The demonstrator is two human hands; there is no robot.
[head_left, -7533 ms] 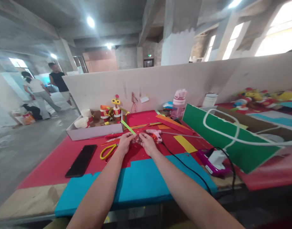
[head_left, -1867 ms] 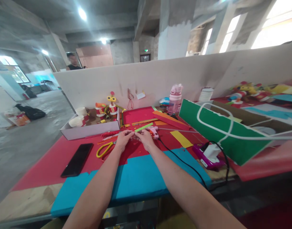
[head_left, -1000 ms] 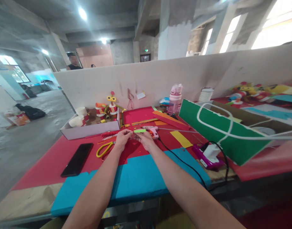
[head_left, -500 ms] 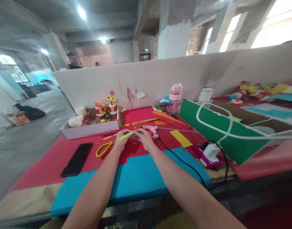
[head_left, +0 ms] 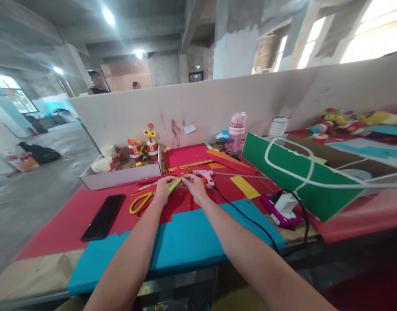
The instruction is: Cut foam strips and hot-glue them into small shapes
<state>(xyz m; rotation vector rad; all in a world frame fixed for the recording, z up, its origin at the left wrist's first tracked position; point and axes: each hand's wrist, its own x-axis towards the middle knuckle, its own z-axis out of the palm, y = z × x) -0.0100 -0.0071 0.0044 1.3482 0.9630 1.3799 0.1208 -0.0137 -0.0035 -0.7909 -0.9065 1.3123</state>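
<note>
Evidently the fingertips of both hands are clamped together on the light green paper strip (head_left: 175, 185), which sits between them, its far end in the pinch and its free length slanting back across the left thumb. The left hand (head_left: 162, 190) and the right hand (head_left: 195, 185) nearly touch; exactly how the paper is bent beneath the fingertips is too small to tell. To handle it well, I would pinch lightly, with each thumb squarely opposite its forefinger, line up the edges before pressing, and avoid twisting the loose length, since thin paper likely creases easily.

Just beyond the right fingers lies a pink glue gun (head_left: 207, 176); its nozzle could be hot, so the knuckles are best held clear. Its black cord (head_left: 239, 216) runs behind the right forearm's outer side. Yellow-handled scissors (head_left: 141, 203) rest near the left wrist, with a black smartphone (head_left: 103, 217) farther left. A blue sheet (head_left: 187, 231) spreads under the forearms, and a yellow paper piece (head_left: 245, 187) lies right of the glue gun.
</note>
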